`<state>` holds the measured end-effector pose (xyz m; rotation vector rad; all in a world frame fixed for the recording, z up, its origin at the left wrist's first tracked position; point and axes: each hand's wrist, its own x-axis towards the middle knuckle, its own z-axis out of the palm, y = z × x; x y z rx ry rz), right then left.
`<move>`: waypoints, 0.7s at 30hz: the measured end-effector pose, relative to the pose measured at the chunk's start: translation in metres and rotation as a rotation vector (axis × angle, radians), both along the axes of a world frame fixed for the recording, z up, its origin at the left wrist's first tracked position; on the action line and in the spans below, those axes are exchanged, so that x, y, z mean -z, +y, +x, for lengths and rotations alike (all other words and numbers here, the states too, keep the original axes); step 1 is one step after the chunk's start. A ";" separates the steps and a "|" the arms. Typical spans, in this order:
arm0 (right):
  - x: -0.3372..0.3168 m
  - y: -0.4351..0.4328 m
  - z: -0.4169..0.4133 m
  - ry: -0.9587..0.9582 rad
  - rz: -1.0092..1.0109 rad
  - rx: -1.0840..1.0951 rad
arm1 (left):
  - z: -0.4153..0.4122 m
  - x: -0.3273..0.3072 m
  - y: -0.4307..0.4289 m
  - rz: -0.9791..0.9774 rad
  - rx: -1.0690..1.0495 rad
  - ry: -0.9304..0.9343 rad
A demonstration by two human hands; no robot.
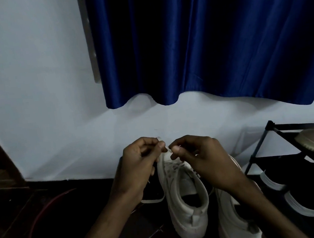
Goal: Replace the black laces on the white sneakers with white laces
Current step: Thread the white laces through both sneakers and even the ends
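Room: a pale wall (32,94) stands behind, a blue curtain (202,45) hangs over its upper part, and we work above a dark floor (46,219).
White sneaker: it (185,203) stands on the floor between our forearms, with its opening facing us and its toe toward the wall.
Second sneaker: this one (234,221) stands just beside the first, on its right, partly hidden under our right forearm.
White lace: it (168,152) is threaded up the front of the white sneaker. Its top reaches our fingertips, and a loose length loops down to the floor beside our left wrist.
Left hand: our left hand (138,166) is raised over the toe end. Its fingers (161,144) are curled in, and thumb and forefinger pinch one end of the lace.
Right hand: our right hand (202,160) is level with the left and nearly touches it. Its fingers (176,149) are bent, and the thumb presses the lace against the forefinger.
Doubt: in the dim light we cannot tell whether both hands hold one strand or two separate ends.
Shoe rack: a black rack (261,146) stands at the right against the wall, with a dark shoe (299,206) with a white sole on its lower shelf.
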<state>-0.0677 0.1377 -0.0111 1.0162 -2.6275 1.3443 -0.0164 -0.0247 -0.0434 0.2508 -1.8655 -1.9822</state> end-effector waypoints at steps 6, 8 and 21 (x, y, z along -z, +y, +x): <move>0.004 0.001 -0.014 -0.006 -0.097 -0.010 | -0.012 0.014 0.011 0.049 -0.052 0.075; 0.006 0.000 -0.014 -0.014 -0.092 -0.025 | -0.014 0.017 0.013 0.079 -0.054 0.081; 0.024 0.001 -0.027 0.101 -0.097 0.136 | -0.021 0.016 0.006 -0.578 0.032 0.065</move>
